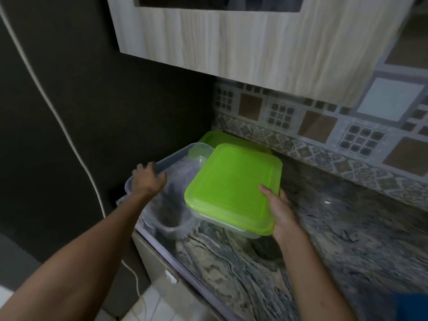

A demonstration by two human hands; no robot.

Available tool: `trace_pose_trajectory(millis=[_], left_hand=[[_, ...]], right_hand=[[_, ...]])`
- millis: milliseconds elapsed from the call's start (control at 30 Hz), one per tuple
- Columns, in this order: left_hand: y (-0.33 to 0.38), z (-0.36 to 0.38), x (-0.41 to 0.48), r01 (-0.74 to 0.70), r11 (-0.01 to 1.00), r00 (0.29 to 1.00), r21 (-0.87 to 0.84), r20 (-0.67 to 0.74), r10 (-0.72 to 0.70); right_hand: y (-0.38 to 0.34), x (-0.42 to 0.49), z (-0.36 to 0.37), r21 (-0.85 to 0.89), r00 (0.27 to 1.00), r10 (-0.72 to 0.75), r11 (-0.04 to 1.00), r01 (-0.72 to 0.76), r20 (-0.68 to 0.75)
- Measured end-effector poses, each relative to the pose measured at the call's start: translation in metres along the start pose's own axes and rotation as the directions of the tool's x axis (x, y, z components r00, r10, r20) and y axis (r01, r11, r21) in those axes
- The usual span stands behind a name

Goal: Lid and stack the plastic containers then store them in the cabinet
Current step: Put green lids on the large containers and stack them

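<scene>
My right hand (281,210) grips the near right corner of a clear container with a green lid (231,186), held tilted just above the counter. My left hand (148,179) rests on the rim of a large clear open container (162,218) at the counter's left end, fingers curled over its far-left edge. A smaller clear container (200,150) sits inside or just behind the large one. Another green lid (213,137) lies flat behind, against the wall.
The grey marbled counter (324,251) stretches to the right. A wooden wall cabinet (254,42) hangs overhead with its door shut. A dark wall with a white cable (58,117) borders the left. Patterned tiles (324,135) line the back.
</scene>
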State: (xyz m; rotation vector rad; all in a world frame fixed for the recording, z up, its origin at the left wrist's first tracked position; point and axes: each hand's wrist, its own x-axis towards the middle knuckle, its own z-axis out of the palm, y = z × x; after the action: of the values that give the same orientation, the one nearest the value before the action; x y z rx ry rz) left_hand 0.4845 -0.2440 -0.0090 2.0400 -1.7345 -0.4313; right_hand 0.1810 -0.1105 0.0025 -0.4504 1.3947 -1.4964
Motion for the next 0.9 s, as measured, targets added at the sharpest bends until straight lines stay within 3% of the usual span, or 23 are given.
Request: trace_pose_trajectory(millis=[167, 300, 400, 500, 733, 900], left_hand=[[-0.033, 0.001, 0.053, 0.024, 0.992, 0.985, 0.121, 0.164, -0.044], [-0.03, 0.01, 0.058, 0.019, 0.983, 0.98, 0.18, 0.193, -0.054], [-0.025, 0.016, 0.052, -0.015, 0.977, 0.953, 0.213, 0.299, -0.05], [-0.028, 0.022, 0.038, -0.08, 0.982, 0.907, 0.172, 0.42, 0.0], [-0.038, 0.017, 0.026, 0.036, 0.999, 0.845, 0.021, 0.533, -0.042], [-0.026, 0.023, 0.028, 0.05, 0.994, 0.881, -0.101, 0.473, 0.004]], right_hand=[[0.013, 0.024, 0.045, -0.037, 1.0, -0.004, 0.999, 0.002, -0.028], [0.023, 0.037, 0.062, -0.088, 0.999, -0.013, 0.996, 0.009, -0.042], [0.028, 0.046, 0.08, -0.129, 0.997, -0.069, 0.99, 0.063, -0.044], [0.034, 0.051, 0.095, -0.177, 0.993, -0.115, 0.978, 0.107, -0.036], [0.057, 0.044, 0.098, -0.262, 0.999, -0.03, 0.964, 0.034, 0.018], [0.058, 0.035, 0.094, -0.353, 0.998, -0.064, 0.934, 0.06, 0.0]])
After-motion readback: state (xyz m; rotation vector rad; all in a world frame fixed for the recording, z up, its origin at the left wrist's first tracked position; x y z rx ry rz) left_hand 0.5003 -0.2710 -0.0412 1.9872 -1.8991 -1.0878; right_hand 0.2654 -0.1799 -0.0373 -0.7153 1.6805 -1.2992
